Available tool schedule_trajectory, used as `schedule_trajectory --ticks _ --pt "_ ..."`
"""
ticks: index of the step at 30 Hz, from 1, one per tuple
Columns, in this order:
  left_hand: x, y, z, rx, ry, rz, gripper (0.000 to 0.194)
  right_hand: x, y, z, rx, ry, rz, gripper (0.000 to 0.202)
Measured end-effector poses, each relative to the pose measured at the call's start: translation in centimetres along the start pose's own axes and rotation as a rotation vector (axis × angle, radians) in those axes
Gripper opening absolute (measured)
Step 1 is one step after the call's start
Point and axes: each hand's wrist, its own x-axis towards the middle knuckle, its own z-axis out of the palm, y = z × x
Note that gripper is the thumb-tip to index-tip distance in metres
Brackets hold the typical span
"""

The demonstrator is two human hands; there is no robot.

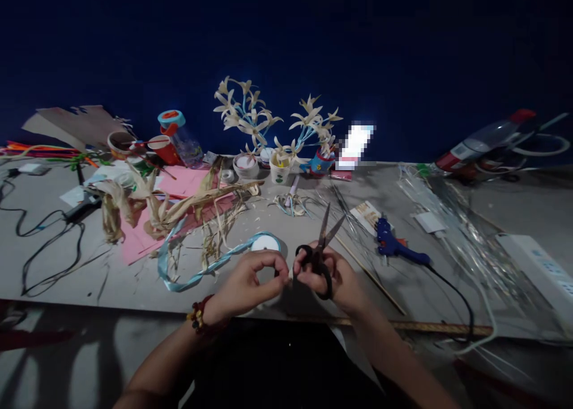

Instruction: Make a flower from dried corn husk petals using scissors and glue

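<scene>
**Holding scissors open over a craft-strewn work table**

Showing two bare hands raised just above the near edge of the grey work table (pixel 67 277), close together near its middle. The right hand (pixel 333 277) is closed through the loops of a pair of black-handled steel scissors (pixel 323 248); the blades stand parted and point away from the body toward the far edge, a posture that keeps the tips clear of the other hand. The left hand (pixel 250 280), wearing a beaded bracelet (pixel 199 318) at the wrist, is curled with thumb and forefinger pinched together just beside the scissor handles; whether something small sits in that pinch cannot be told.

Directly beyond the left hand lies a white spool of pale blue ribbon (pixel 265 243), its loose tail looping leftward across the surface, within easy reach. Further left, dried corn husks (pixel 152 209) rest partly on a pink paper sheet (pixel 188 182), which gives them a clean backing. To the right of the scissors a blue glue gun (pixel 396 246) lies on its side, its black cord trailing toward the near edge. Along the far edge stand husk flowers on blue stems (pixel 248 113) in small cups, set back out of the working zone. A white power strip (pixel 537 265) occupies the right edge, and clear plastic film (pixel 452 230) spreads between it and the glue gun.
</scene>
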Motion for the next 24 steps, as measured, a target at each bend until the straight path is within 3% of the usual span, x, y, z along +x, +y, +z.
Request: schedule_trajectory --ticks 5,11,18,21,24 --pt "0.3 0.9 -0.6 0.089 -0.086 0.037 0.009 0.5 -0.5 0.5 0.006 -0.073 -0.016 0.032" --pt "0.6 0.9 -0.8 0.190 -0.140 0.066 0.008 0.3 -0.1 0.1 0.024 -0.033 -0.004 0.033" --pt "1.3 1.1 -0.7 0.204 -0.181 0.087 0.009 -0.1 0.3 -0.7 -0.030 -0.071 -0.002 0.027" --pt "1.1 0.7 -0.4 0.102 -0.090 0.068 0.009 -0.5 0.3 -0.7 -0.017 -0.053 -0.006 0.026" --pt "0.5 -0.4 0.7 -0.094 0.170 0.031 0.009 -0.9 0.3 -0.3 0.037 0.069 -0.042 0.028"
